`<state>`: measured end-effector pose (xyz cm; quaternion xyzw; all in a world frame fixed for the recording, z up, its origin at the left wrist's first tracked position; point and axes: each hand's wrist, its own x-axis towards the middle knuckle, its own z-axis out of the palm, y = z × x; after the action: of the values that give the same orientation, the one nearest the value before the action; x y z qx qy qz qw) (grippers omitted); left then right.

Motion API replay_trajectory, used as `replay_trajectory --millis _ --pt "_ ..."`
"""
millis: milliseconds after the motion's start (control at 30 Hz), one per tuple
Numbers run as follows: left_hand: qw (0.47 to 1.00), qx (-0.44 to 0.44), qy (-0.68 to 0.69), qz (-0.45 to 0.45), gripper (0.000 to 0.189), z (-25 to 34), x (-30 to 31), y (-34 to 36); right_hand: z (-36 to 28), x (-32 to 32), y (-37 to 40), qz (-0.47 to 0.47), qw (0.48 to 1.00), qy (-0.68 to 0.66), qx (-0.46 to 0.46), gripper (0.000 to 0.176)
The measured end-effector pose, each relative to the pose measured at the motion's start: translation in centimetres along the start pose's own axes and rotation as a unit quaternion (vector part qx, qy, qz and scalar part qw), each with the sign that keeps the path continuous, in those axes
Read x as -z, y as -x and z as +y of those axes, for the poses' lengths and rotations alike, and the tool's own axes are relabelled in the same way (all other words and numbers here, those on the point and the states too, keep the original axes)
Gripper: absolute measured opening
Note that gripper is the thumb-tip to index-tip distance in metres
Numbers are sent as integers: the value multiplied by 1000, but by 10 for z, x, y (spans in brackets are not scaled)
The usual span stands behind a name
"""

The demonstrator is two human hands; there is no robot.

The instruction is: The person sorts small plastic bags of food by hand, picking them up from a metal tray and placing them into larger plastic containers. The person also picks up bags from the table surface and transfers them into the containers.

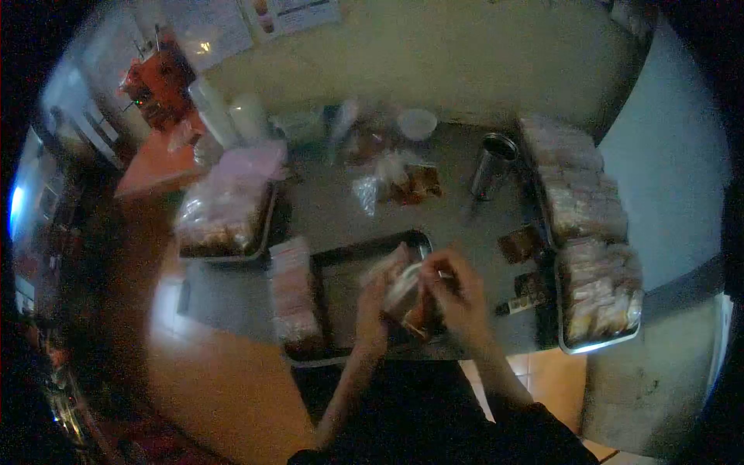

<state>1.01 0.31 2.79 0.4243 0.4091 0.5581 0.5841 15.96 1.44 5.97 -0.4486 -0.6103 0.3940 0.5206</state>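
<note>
My left hand and my right hand meet above the metal tray at the middle of the table. Between them is a small clear plastic packet with something brown in its lower part. A whitish strip shows at the packet's top, too blurred to make out. My left fingers close on the packet's left side, and my right fingers pinch near its upper right. Along the tray's left side stands a row of similar packets.
Packed trays of packets line the right side, with another packet pile at the back left. A metal cup, brown packets, a small labelled tube and a white bowl stand around.
</note>
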Motion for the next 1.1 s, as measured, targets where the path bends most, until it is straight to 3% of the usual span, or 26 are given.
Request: replay_trajectory --millis 100,167,267,433,600,667,800,867,900,967,1033,1100 --pt "994 -39 -93 -49 58 -17 18 2 -6 -26 -1 53 995 75 42 12" --pt "994 10 -101 -42 60 -22 24 12 -2 -33 2 90 988 111 53 13" --pt "984 -139 -94 -56 65 -18 12 3 -4 -34 6 88 987 125 54 12" --pt "997 -24 68 -35 64 -16 3 4 6 -37 8 122 978 164 45 9" --pt "982 -72 -173 5 49 -20 3 22 6 -39 10 133 980 142 30 11" --pt "984 -49 -168 37 45 -29 6 20 7 -38 12 128 981 144 27 12" --pt "985 27 -155 66 44 -23 15 16 -20 4 11 126 950 278 -73 23" --pt "982 -40 -181 27 46 -35 33 13 -8 39 13 121 911 388 -72 24" --pt "996 45 -57 56 47 -44 28 17 5 58 13 111 892 433 -68 25" --pt "980 77 182 -37 49 -42 41 15 38 86 12 87 864 492 -63 26" --pt "987 31 158 -28 48 -47 37 15 65 97 8 62 855 512 -58 28" --pt "993 33 55 99 47 -54 18 13 76 98 6 49 852 518 -61 29"
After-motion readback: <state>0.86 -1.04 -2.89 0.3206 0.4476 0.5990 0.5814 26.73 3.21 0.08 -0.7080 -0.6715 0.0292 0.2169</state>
